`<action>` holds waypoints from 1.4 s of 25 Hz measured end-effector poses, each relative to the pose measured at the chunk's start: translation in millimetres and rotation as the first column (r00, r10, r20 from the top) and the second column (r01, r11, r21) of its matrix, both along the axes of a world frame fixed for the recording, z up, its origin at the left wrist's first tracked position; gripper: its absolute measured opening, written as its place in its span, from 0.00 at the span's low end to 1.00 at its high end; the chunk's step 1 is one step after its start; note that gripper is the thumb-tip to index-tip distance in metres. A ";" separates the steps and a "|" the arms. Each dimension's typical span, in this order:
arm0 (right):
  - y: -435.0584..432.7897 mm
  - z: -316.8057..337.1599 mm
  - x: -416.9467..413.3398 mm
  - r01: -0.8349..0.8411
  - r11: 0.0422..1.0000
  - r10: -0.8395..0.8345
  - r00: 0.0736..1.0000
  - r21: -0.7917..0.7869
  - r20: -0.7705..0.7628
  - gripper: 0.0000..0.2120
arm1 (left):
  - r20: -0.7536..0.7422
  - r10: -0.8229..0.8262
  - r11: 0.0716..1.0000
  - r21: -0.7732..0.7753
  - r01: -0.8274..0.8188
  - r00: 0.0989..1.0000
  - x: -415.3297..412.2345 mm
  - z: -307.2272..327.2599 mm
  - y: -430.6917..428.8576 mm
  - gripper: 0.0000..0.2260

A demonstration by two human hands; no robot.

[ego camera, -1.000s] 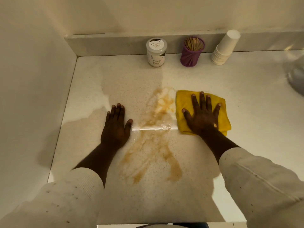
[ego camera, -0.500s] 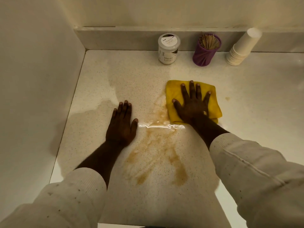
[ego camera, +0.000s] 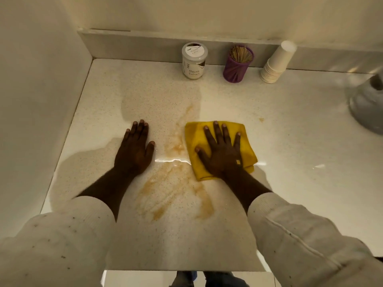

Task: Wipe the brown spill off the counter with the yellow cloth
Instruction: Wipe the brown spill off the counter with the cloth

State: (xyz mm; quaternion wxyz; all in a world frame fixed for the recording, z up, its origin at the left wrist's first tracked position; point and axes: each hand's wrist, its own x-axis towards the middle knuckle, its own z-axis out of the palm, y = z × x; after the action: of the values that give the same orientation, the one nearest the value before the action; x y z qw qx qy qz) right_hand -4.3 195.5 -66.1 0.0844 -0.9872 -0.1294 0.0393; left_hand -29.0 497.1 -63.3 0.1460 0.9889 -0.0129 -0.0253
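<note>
While the folded yellow cloth point(ego camera: 219, 148) lies on the speckled white worktop point(ego camera: 290, 141) at the right edge of the streaky brown spill point(ego camera: 176, 183), the right hand point(ego camera: 222, 156) presses it flat, fingers spread, gripping nothing, and the left hand point(ego camera: 134, 152) rests open-palmed left of the spill.

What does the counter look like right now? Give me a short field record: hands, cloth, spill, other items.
left hand: flat on counter, left of spill, empty
right hand: pressed flat on cloth, fingers spread
cloth: yellow, folded, at spill's right edge
spill: brown streaks between the hands and toward the near edge; small spot right of cloth
back wall items: jar, purple cup of sticks, stack of paper cups
</note>
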 end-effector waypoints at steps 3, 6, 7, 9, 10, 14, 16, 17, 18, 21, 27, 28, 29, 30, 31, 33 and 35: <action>-31.1 1.3 -7.2 0.078 0.997 -0.078 0.997 -0.022 -0.006 0.39 | -0.012 -0.022 1.000 0.012 0.022 1.000 1.1 1.8 0.3 0.32; -55.7 5.0 1.9 0.178 0.983 -0.179 0.983 -0.034 -0.033 0.39 | -0.026 -0.019 0.998 0.055 0.021 0.999 4.4 3.5 8.9 0.33; -62.8 5.5 6.5 0.214 0.976 -0.216 0.975 -0.041 -0.042 0.39 | -0.031 -0.011 0.998 0.064 0.013 0.999 5.3 3.1 13.0 0.33; -78.2 5.6 19.5 0.291 0.955 -0.295 0.953 -0.060 -0.062 0.40 | -0.040 -0.006 0.998 0.069 0.009 0.999 8.7 1.9 17.8 0.34; -85.3 4.9 27.4 0.329 0.942 -0.334 0.940 -0.070 -0.066 0.41 | -0.041 -0.009 0.998 0.067 0.012 0.999 10.2 0.7 18.5 0.34; -99.4 4.0 66.8 0.413 0.907 -0.419 0.905 -0.084 -0.074 0.40 | -0.039 -0.002 0.999 0.046 0.004 0.999 12.9 -1.0 19.0 0.34; -98.5 3.9 83.7 0.429 0.900 -0.435 0.897 -0.081 -0.079 0.40 | -0.039 -0.002 0.999 0.048 0.004 0.999 12.5 -0.5 18.0 0.33; -94.5 3.5 92.2 0.428 0.901 -0.433 0.897 -0.077 -0.083 0.40 | -0.036 0.001 0.999 0.053 0.001 0.999 13.2 -0.4 18.6 0.33; -88.8 3.6 99.8 0.420 0.905 -0.425 0.901 -0.072 -0.082 0.40 | -0.035 0.003 0.998 0.057 -0.001 0.999 13.3 0.2 18.8 0.33; -63.3 2.7 119.3 0.378 0.924 -0.382 0.921 -0.058 -0.079 0.40 | -0.037 -0.004 0.998 0.055 0.006 0.999 13.3 -0.1 19.8 0.33; -3.4 1.2 133.4 0.267 0.963 -0.269 0.961 -0.039 -0.067 0.40 | -0.012 -0.021 0.997 0.075 0.022 1.000 14.3 -5.1 21.1 0.31; 8.8 1.5 132.1 0.236 0.971 -0.238 0.969 -0.037 -0.072 0.40 | -0.010 -0.026 0.997 0.075 0.026 1.000 13.8 -5.4 21.7 0.31; 21.8 1.6 129.0 0.204 0.978 -0.206 0.976 -0.033 -0.075 0.40 | -0.008 -0.030 0.997 0.074 0.030 1.000 13.3 -5.4 22.6 0.31; 33.7 2.0 124.4 0.175 0.984 -0.176 0.982 -0.028 -0.072 0.40 | -0.006 -0.032 0.997 0.071 0.032 0.999 12.7 -5.0 23.1 0.31; 44.3 2.1 118.9 0.150 0.988 -0.151 0.986 -0.022 -0.067 0.40 | -0.004 -0.031 0.997 0.066 0.031 1.000 12.7 -3.9 22.5 0.30; 62.8 2.5 103.7 0.109 0.994 -0.110 0.992 -0.011 -0.062 0.40 | -0.006 -0.026 0.998 0.049 0.026 1.000 13.2 -2.9 20.9 0.30; 79.4 3.6 84.1 0.065 0.998 -0.065 0.996 -0.002 -0.060 0.40 | 0.007 -0.022 0.999 0.028 0.022 1.000 13.5 -1.9 20.3 0.29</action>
State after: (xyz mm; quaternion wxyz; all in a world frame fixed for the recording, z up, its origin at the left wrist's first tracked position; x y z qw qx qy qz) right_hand 79.7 274.9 -62.4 0.0895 -0.9893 -0.0945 0.0659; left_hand -15.6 517.5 -65.2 0.1317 0.9907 -0.0238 -0.0236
